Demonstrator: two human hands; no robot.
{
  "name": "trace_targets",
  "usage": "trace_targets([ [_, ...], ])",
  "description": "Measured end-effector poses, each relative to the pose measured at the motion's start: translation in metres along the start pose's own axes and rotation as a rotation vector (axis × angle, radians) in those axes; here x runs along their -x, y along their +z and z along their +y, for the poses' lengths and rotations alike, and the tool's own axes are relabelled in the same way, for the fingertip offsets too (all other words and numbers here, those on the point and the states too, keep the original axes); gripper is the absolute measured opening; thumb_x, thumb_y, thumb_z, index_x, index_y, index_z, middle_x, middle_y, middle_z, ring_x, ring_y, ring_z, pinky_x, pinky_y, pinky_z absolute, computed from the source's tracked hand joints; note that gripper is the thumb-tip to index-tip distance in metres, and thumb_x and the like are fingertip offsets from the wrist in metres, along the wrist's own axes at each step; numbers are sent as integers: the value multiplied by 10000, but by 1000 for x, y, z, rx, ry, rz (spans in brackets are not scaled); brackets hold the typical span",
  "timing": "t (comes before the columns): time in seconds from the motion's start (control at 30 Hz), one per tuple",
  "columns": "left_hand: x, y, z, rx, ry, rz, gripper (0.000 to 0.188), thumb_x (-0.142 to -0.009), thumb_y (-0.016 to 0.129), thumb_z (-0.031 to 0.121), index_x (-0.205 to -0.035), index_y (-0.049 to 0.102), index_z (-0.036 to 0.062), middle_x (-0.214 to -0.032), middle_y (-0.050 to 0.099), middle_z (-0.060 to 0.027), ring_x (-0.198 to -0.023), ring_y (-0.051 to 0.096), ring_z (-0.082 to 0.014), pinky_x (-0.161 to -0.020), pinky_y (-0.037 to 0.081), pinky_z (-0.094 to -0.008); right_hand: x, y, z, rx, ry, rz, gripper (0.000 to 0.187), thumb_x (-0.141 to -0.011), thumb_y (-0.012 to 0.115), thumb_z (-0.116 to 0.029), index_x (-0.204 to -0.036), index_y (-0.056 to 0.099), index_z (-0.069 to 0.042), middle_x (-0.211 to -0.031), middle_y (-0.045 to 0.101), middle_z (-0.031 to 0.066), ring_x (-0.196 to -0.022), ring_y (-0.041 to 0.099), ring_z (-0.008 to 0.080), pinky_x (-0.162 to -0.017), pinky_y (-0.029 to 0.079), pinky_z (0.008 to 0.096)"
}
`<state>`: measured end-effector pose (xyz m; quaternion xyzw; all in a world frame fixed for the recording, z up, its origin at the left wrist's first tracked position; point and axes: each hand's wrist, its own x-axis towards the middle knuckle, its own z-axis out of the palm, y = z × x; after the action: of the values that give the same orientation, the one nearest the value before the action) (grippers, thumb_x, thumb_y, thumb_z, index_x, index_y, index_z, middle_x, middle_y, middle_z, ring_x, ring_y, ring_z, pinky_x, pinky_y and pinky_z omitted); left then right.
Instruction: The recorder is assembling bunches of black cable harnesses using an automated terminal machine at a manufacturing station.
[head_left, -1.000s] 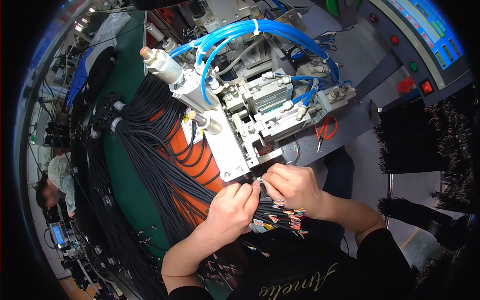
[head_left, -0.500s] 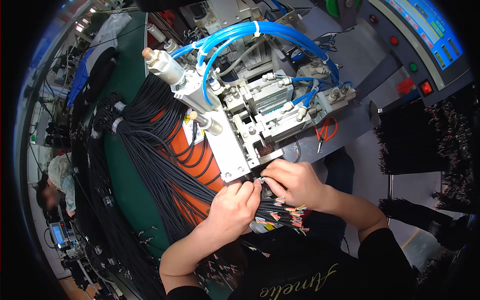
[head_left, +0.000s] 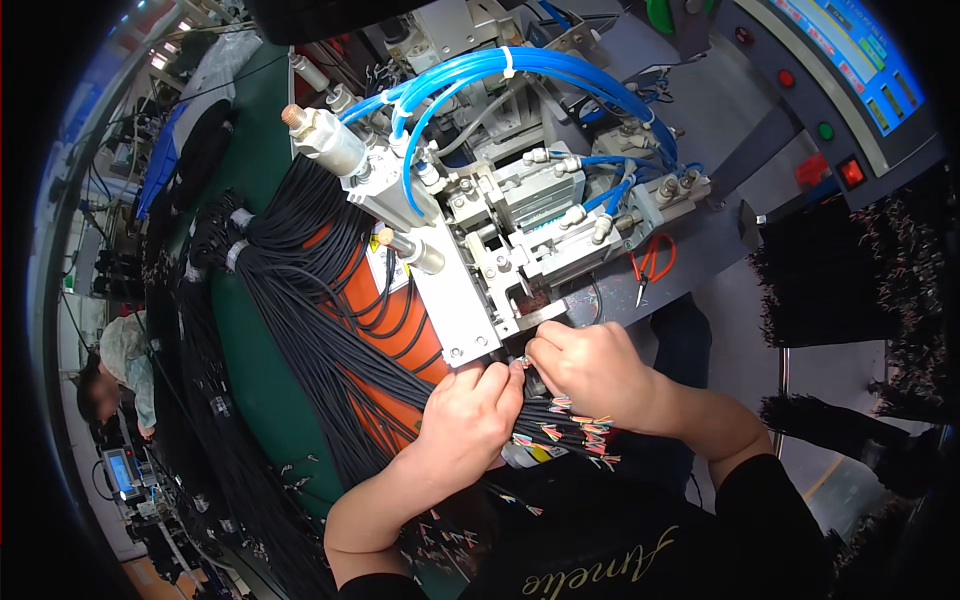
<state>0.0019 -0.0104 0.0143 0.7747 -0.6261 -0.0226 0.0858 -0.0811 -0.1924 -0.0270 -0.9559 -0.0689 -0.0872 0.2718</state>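
My left hand (head_left: 467, 412) is closed, thumb and forefinger pinching a black cable just below the machine's front edge. Thin coloured wires (head_left: 521, 363) stick out of the cable's end, between my two hands. Against these wires the fingers of my right hand (head_left: 590, 372) are pinched together; their tips are partly hidden. Under my wrists lies a bundle of black cables (head_left: 350, 370), its stripped ends (head_left: 590, 430) fanning out in several colours below my right hand. Directly ahead stands a metal pneumatic machine (head_left: 455, 310) with cylinders.
Blue air hoses (head_left: 510, 62) arch over the machine. Red-handled scissors (head_left: 655, 260) lie to its right, on the grey table. A control panel with a screen (head_left: 850, 60) and buttons is at upper right. Hanging cable bundles (head_left: 820, 280) are at right. Another person (head_left: 120, 370) sits far left.
My right hand's fingers have shifted slightly at the wire ends, its knuckles a little lower. My left hand keeps its pinch almost in place.
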Motion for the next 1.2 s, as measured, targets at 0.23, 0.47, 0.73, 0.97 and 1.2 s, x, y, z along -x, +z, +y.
trace_targets([
  [0.23, 1, 3, -2, 1, 5, 24, 407, -748, 604, 102, -1124, 621, -53, -911, 555, -77, -810, 569, -215, -665, 488, -315, 6, 16, 9, -425, 108, 282, 142, -797, 701, -78, -925, 682, -21, -890, 665, 104, -617, 646, 250, -524, 522, 335],
  [0.47, 3, 5, -6, 25, 47, 51, 399, -755, 603, 104, -1122, 624, -52, -905, 551, -74, -801, 564, -209, -657, 481, -306, 2, 21, 7, -286, -87, 351, 120, -803, 694, -81, -897, 667, -12, -871, 662, 91, -623, 649, 245, -532, 520, 331],
  [0.73, 1, 1, 0, -14, -10, 3, 391, -769, 591, 99, -1132, 630, -41, -893, 550, -74, -805, 565, -207, -662, 474, -313, -3, 0, -4, 15, 12, 15, 99, -815, 685, -110, -850, 645, -27, -818, 639, 85, -621, 647, 251, -500, 499, 339],
  [0.97, 7, 4, -1, 34, -45, 62, 412, -722, 637, 73, -1125, 640, -12, -909, 558, -83, -811, 562, -242, -708, 463, -343, 5, 26, 9, -534, 119, 209, 93, -863, 672, -96, -874, 640, -9, -716, 632, 80, -536, 612, 158, -463, 458, 295],
  [1.2, 44, 13, -14, 180, -220, 228, 518, -559, 707, -17, -1075, 655, -8, -941, 579, -105, -868, 556, -283, -750, 443, -398, 7, 31, 11, -1107, 462, 29, 144, -891, 681, -125, -903, 643, 13, -654, 628, 45, -526, 571, 75, -482, 434, 257],
])
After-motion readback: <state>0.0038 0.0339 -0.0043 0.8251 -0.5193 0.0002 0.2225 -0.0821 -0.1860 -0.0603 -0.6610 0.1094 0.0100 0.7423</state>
